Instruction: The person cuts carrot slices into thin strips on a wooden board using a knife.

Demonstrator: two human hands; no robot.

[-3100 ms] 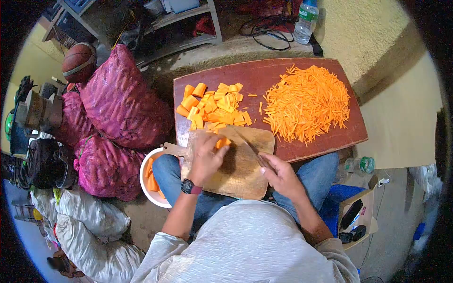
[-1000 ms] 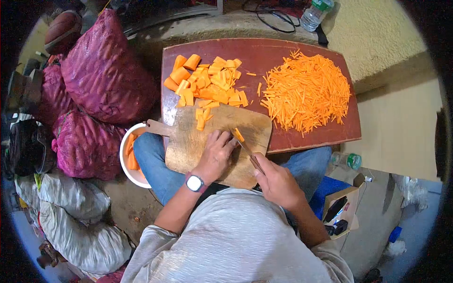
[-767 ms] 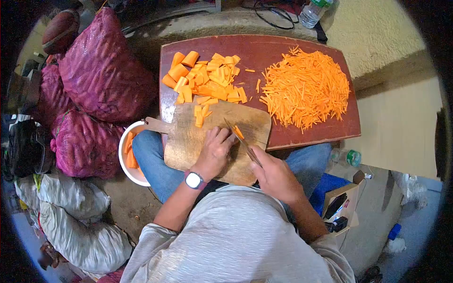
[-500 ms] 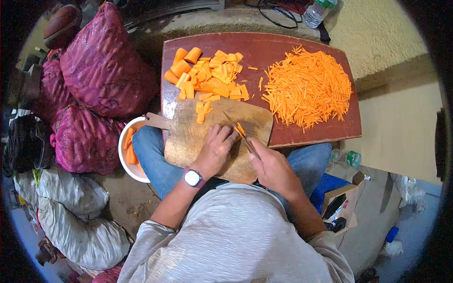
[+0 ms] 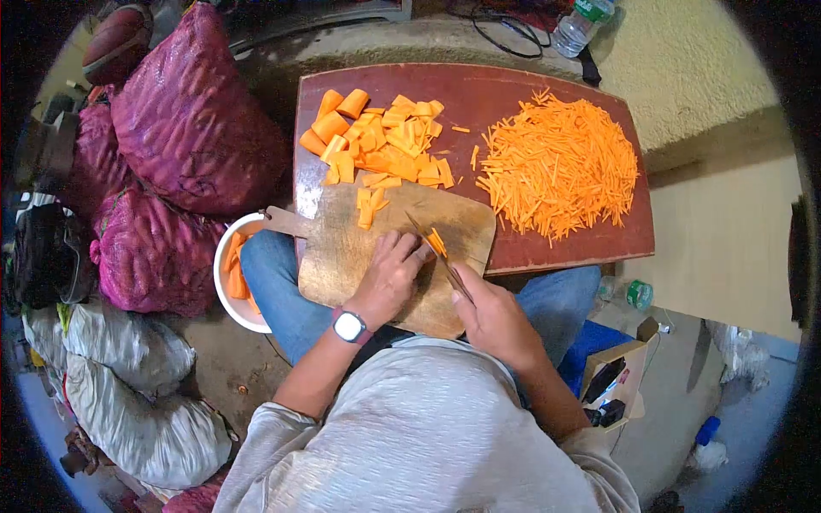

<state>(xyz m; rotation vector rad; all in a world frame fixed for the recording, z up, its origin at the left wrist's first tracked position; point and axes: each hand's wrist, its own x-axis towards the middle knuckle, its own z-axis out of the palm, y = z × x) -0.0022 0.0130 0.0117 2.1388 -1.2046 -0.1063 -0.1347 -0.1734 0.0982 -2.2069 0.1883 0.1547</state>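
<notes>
My right hand [image 5: 498, 323] is closed around the handle of a knife [image 5: 438, 256], its blade pointing up and left over the wooden cutting board [image 5: 342, 261]. Thin carrot strips [image 5: 438, 242] lie against the right side of the blade. On the other side, my left hand [image 5: 392, 278] has curled fingers pressing down on a carrot piece, mostly hidden beneath them. A few flat carrot pieces [image 5: 369, 207] rest at the board's upper edge. Behind them sits a heap of carrot chunks and slices [image 5: 385, 141]. Shredded carrot [image 5: 560, 167] forms a large mound to the right.
The board lies partly on a red-brown table [image 5: 462, 81] and over my lap. A white bucket [image 5: 224, 286] with carrots stands by my left knee. Purple mesh sacks [image 5: 197, 111] and white sacks [image 5: 145, 419] fill the left. Right are an opened cardboard box [image 5: 629, 376] and plastic bottles [image 5: 583, 26].
The knife's handle end and my right hand have dropped slightly towards me. More of the carrot strips show beside the blade. My left hand stays almost in place.
</notes>
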